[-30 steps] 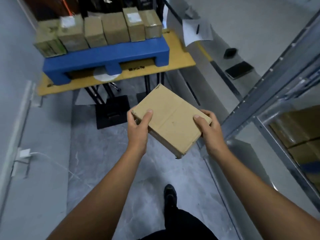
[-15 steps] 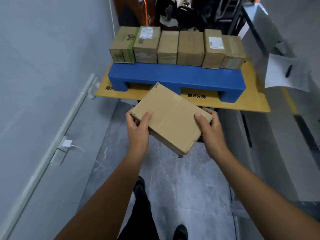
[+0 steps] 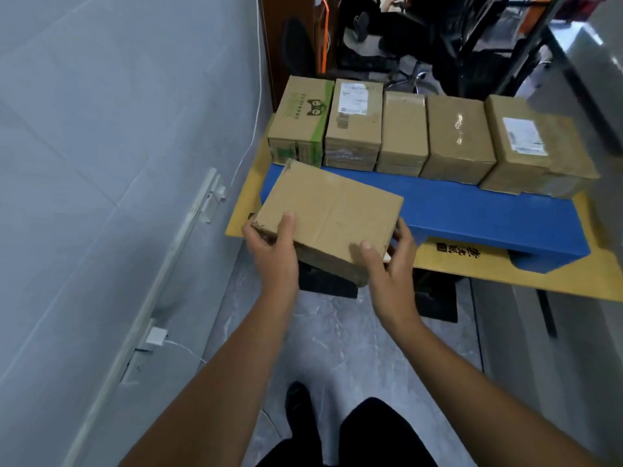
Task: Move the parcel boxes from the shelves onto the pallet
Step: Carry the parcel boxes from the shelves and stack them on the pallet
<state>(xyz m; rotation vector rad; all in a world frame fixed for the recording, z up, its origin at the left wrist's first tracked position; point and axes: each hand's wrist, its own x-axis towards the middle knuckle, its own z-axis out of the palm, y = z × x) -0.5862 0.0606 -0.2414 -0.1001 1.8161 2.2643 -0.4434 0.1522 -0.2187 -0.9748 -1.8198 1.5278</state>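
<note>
I hold a flat brown parcel box [image 3: 332, 210] in both hands, tilted, in front of the left end of the blue pallet [image 3: 472, 210]. My left hand [image 3: 273, 251] grips its near left corner with the thumb on top. My right hand [image 3: 387, 267] grips its near right edge. The box overlaps the pallet's front left corner in view. Along the pallet's back stands a row of several parcel boxes [image 3: 455, 136], the leftmost with green print [image 3: 300, 119].
The pallet rests on a yellow board [image 3: 505, 271] on a black stand. A grey wall [image 3: 101, 163] with a cable duct and a socket runs along the left. Dark chairs and equipment [image 3: 404, 35] stand behind the pallet. A grey surface borders the right.
I have walked closer to the pallet and turned toward it. The held box has moved forward and left, reaching the pallet's front left corner. Both hands keep their grip.
</note>
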